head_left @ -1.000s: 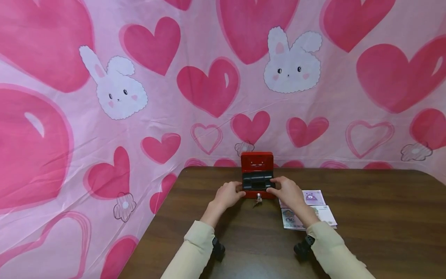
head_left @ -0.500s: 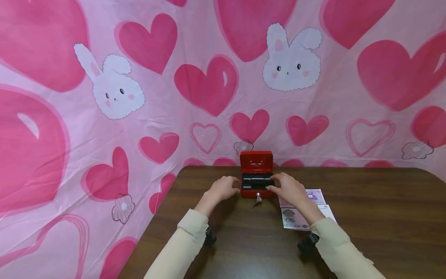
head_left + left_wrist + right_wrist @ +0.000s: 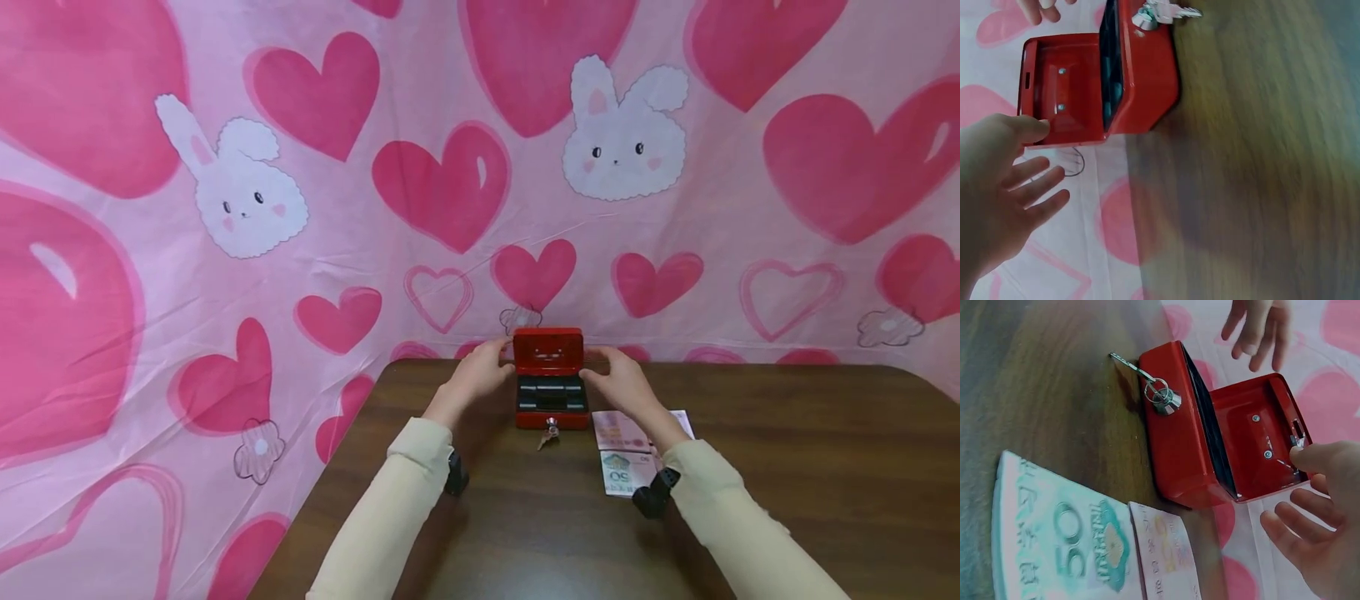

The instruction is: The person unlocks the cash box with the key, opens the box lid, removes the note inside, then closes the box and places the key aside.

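A small red cash box point(image 3: 552, 420) stands on the table with its lid point(image 3: 548, 352) raised and a black tray point(image 3: 552, 393) inside. Keys point(image 3: 549, 434) hang from its front lock. My left hand point(image 3: 480, 372) is beside the lid's left edge; in the left wrist view its thumb overlaps the lid's corner and the other fingers spread loosely. On the opposite side, my right hand point(image 3: 621, 383) has its thumb near the lid's right edge, fingers extended behind. The right wrist view shows a gap between lid and left hand point(image 3: 1261, 331). Neither hand visibly grips the lid.
Banknotes lie to the right of the box: a green 50 note point(image 3: 622, 472) in front and a pink note point(image 3: 617, 432) behind, partly under the right forearm. The brown table point(image 3: 810, 467) ends at a pink heart-print cloth point(image 3: 442, 75).
Both hands have left the lower part of the box and risen to either side of the raised lid. The black tray now sits fully uncovered in the box.
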### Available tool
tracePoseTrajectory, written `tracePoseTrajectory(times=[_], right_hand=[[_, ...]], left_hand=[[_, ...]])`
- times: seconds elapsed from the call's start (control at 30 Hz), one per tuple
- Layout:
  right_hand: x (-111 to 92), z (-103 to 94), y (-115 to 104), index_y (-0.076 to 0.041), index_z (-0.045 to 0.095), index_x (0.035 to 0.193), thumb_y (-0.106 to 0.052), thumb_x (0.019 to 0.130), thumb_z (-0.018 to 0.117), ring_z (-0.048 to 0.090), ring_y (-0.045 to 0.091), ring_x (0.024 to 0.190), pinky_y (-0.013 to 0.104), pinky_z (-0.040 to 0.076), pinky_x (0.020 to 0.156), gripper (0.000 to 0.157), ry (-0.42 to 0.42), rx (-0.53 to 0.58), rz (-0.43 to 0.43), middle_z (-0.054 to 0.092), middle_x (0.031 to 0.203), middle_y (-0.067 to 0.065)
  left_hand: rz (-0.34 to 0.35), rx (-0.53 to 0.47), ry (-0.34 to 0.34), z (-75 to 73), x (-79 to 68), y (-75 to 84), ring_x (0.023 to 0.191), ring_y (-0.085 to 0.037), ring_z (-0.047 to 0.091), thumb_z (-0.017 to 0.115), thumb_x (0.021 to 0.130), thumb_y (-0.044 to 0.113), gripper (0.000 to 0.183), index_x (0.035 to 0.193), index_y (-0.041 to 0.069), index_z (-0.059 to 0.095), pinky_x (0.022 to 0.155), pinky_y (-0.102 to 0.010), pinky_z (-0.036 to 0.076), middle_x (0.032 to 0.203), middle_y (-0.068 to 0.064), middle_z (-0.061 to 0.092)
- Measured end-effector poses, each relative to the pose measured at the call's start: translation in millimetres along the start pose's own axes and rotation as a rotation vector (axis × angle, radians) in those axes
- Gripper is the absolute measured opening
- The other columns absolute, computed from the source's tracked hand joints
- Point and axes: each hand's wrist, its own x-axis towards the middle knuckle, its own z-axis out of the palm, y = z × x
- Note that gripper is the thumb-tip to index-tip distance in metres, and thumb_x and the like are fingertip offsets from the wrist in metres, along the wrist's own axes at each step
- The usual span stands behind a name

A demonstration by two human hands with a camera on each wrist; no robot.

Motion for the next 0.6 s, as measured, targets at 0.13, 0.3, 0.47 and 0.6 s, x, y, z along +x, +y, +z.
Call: tracePoseTrajectory(times=[0.13,0.3,0.47,0.6], right_hand=[[7,3.2,-7,0.0,0.043,0.146,-0.021,0.096,0.063,0.058,0.042,0.12,0.054,0.05,0.099,0.058,0.009,0.02,0.001,0.054,0.141,0.025],[14,4.0,-14,0.001,0.035,0.151,-0.022,0.096,0.062,0.049,0.045,0.131,0.058,0.042,0.107,0.066,-0.02,0.017,0.01,0.043,0.15,0.026],[15,1.7,-14,-0.001,0.03,0.154,-0.023,0.097,0.061,0.043,0.045,0.138,0.06,0.036,0.111,0.069,-0.062,0.017,0.014,0.038,0.155,0.024],[13,0.7,-10,-0.003,0.032,0.154,-0.022,0.096,0.061,0.045,0.045,0.136,0.061,0.038,0.11,0.067,-0.041,0.048,0.018,0.04,0.154,0.023]], left_hand=[[-0.028,-0.108,0.015,1.1,4.9,1.7,0.132,-0.031,0.053,0.061,0.097,0.02,0.061,0.153,0.013,0.037,0.11,-0.05,0.044,0.148,-0.012,0.052],[-0.069,-0.184,0.011,2.2,6.6,3.8,0.132,-0.03,0.054,0.061,0.098,0.019,0.063,0.155,0.013,0.034,0.109,-0.048,0.045,0.149,-0.012,0.049],[-0.085,-0.239,0.008,3.1,6.8,5.4,0.125,-0.029,0.058,0.06,0.099,0.018,0.06,0.153,0.011,0.037,0.108,-0.046,0.046,0.142,-0.014,0.056],[-0.066,-0.29,0.018,4.5,5.1,6.2,0.125,-0.029,0.058,0.059,0.099,0.018,0.058,0.152,0.01,0.039,0.108,-0.045,0.046,0.14,-0.014,0.058]])
